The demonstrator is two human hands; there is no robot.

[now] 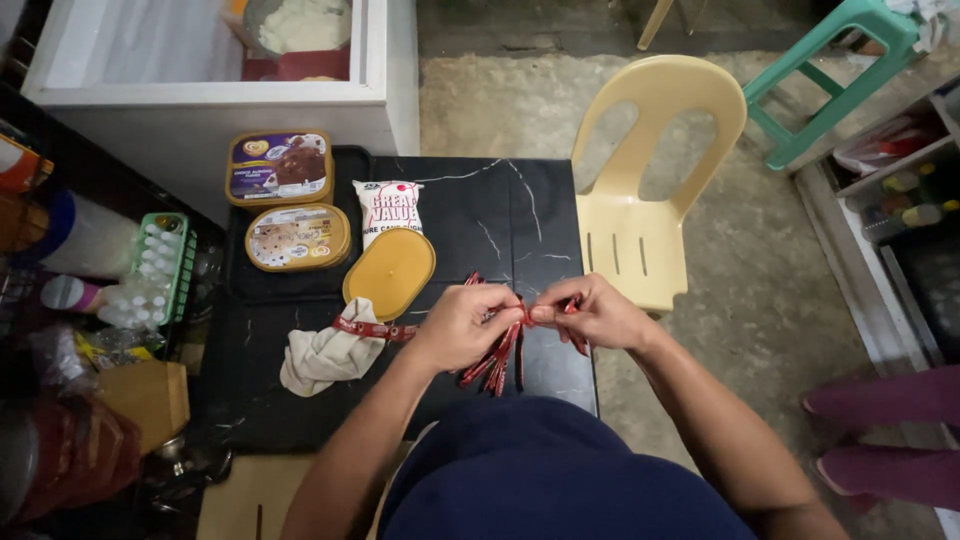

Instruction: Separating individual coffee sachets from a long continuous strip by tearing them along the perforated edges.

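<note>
Both hands pinch a strip of red sachets [497, 350] just above desk [520, 220]: left hand [462, 325], right hand [592, 312]. Left of them: cloth [322, 358], yellow lid [390, 273]; beyond, sugar bag [388, 208], ice-cream tubs [280, 168]. Risk: uneven pull w/ fingertips could rip a sachet, spilling contents.

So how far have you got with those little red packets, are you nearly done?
Not nearly. Both hands, left hand and right hand, are pinching one red sachet between them. A bunch of red sachets lies under them on the black table. The two ice cream tubs have their lids on; one yellow lid lies by itself.
</note>
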